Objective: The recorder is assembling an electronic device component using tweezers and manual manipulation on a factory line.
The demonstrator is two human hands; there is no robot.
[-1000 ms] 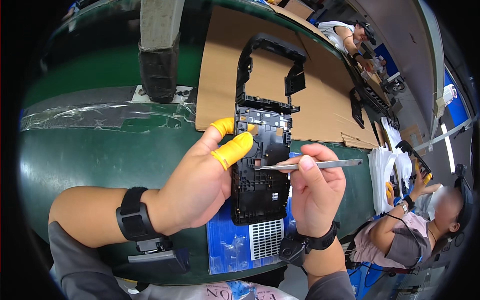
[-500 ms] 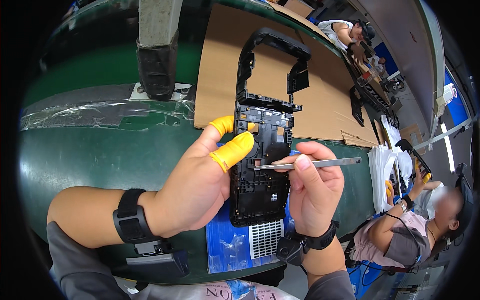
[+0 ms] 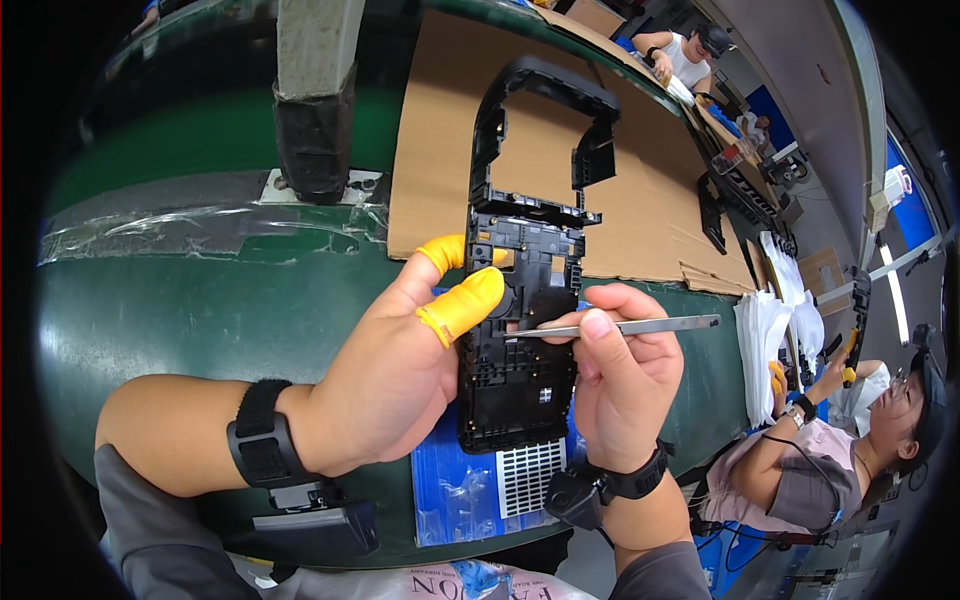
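Observation:
A black plastic frame [image 3: 530,385] with a handle-like loop at its far end is held upright over the table in my left hand [image 3: 385,360]. Yellow finger cots cover that hand's thumb and a fingertip; the thumb presses on the frame's face, and the other fingers are hidden behind it. My right hand [image 3: 630,370] pinches metal tweezers [image 3: 655,325] between thumb and fingers. The tweezers' tips point left and reach a small opening in the middle of the frame. Whether the tips grip anything is too small to tell.
Brown cardboard [image 3: 435,150] covers the table's far part. A blue board [image 3: 450,500] with a white grid sheet lies below the frame. A metal post [image 3: 318,100] stands at far left. White bags [image 3: 762,345] lie at right, near a co-worker [image 3: 790,460]; another person sits farther back.
My hands, the frame and the tweezers have shifted very slightly left. The co-worker at right has turned the black part they hold, and the person at the back has straightened up.

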